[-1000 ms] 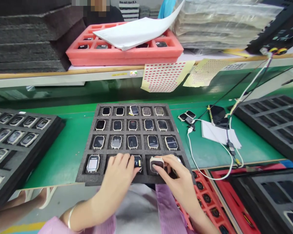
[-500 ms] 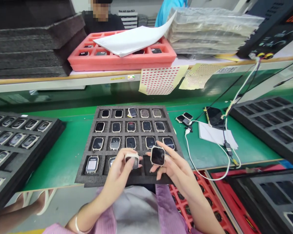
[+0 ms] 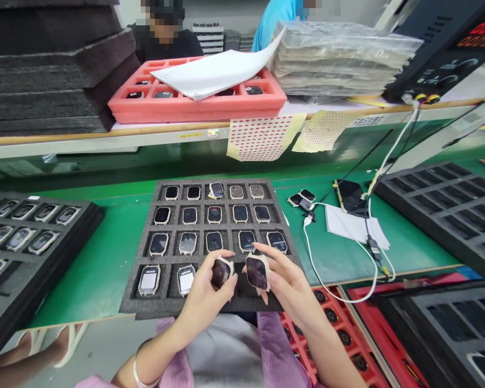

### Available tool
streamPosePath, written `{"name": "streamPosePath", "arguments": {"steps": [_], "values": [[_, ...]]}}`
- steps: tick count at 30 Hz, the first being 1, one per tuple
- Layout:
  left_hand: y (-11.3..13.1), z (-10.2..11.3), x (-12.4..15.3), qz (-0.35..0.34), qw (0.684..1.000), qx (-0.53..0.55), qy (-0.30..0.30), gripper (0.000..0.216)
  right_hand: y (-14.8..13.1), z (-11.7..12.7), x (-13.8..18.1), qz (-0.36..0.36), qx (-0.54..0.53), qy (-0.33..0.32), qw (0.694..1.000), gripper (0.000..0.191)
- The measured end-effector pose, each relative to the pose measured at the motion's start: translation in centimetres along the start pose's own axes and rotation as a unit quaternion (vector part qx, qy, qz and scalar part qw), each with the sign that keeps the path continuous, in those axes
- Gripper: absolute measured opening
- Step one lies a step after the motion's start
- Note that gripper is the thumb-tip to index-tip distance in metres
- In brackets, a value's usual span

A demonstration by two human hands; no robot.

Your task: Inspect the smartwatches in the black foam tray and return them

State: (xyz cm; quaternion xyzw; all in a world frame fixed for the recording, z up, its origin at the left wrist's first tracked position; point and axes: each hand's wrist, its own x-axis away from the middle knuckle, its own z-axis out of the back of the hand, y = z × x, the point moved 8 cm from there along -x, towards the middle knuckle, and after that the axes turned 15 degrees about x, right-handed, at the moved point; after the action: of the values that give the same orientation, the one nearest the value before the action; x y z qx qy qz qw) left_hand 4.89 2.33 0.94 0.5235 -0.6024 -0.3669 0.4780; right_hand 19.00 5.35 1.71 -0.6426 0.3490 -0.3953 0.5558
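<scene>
A black foam tray (image 3: 145,293) with rows of smartwatch bodies lies on the green bench in front of me. My left hand (image 3: 206,296) is closed on one watch body (image 3: 219,271), dark screen facing up, just above the tray's front row. My right hand (image 3: 285,283) pinches a second watch body (image 3: 257,271) beside it, screen toward me. Both watches hang close together over emptied front-row pockets. Two lit watches (image 3: 149,279) remain in the front row at the left.
Another black tray of watches (image 3: 76,226) sits at the left, and an open-pocket black tray (image 3: 440,199) at the right. White cables (image 3: 327,275), paper and a dark phone (image 3: 350,196) lie right of the centre tray. A red tray (image 3: 327,312) sits below the bench edge. People stand behind the shelf.
Both hands reached into the tray's front row, each lifted out a watch body, and now hold them side by side above the tray. The left watch has turned screen up.
</scene>
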Motion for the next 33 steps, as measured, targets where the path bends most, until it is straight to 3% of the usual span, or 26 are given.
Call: {"name": "streamPosePath", "arguments": {"steps": [6,22,33], "values": [[0.03,0.6,-0.16,-0.059,0.996,-0.059,0.016,0.036,0.34,0.72,0.14,0.018,0.036,0.008,0.999,0.034],[-0.18,0.61,0.06,-0.071,0.996,-0.06,0.011,0.044,0.64,0.41,0.0,0.0,0.02,0.005,1.0,0.037],[-0.44,0.38,0.63,-0.064,0.994,-0.083,-0.032,0.044,0.37,0.01,0.35,-0.001,0.01,0.01,1.0,0.036]]}}
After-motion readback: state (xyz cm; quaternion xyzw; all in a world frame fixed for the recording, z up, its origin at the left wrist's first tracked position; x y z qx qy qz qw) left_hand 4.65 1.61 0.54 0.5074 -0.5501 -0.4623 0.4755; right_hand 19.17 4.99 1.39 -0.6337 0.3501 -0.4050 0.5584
